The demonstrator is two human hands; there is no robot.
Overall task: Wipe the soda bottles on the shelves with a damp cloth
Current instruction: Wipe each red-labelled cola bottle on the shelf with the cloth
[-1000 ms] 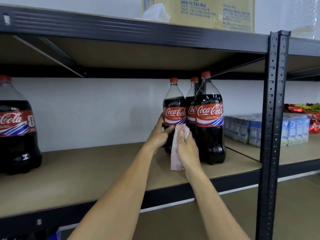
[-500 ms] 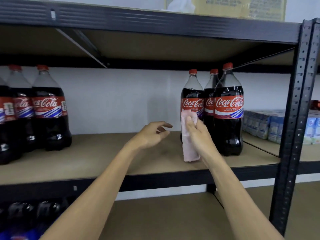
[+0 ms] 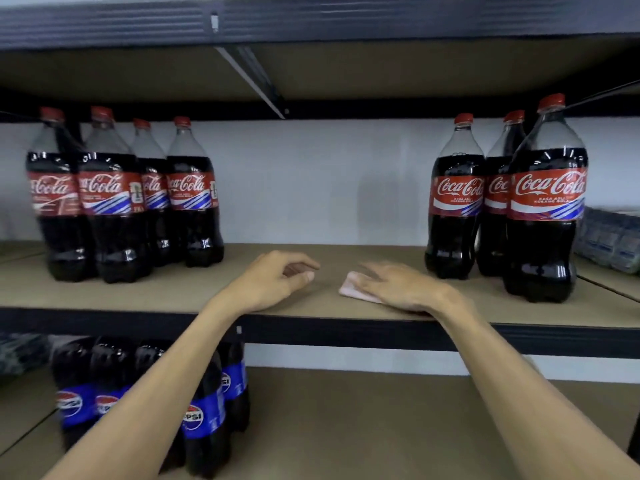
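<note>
Three Coca-Cola bottles (image 3: 456, 202) with red caps stand together at the right of the middle shelf (image 3: 325, 252). Several more Coca-Cola bottles (image 3: 192, 199) are grouped at its left. Between the two groups a pink cloth (image 3: 349, 288) lies flat on the shelf board near the front edge. My right hand (image 3: 398, 285) rests on top of the cloth with its fingers laid flat, covering most of it. My left hand (image 3: 273, 282) hovers just left of the cloth, fingers loosely curled, holding nothing. Neither hand touches a bottle.
Several Pepsi bottles (image 3: 204, 414) stand on the lower shelf at the left, partly behind my left forearm. Packs of small drink cartons (image 3: 611, 239) sit at the far right of the middle shelf. The upper shelf's dark beam (image 3: 311, 24) runs overhead.
My right hand came down off the right group's bottle and laid the cloth on the shelf board. My left hand let go earlier and dropped lower. The view swung left.
</note>
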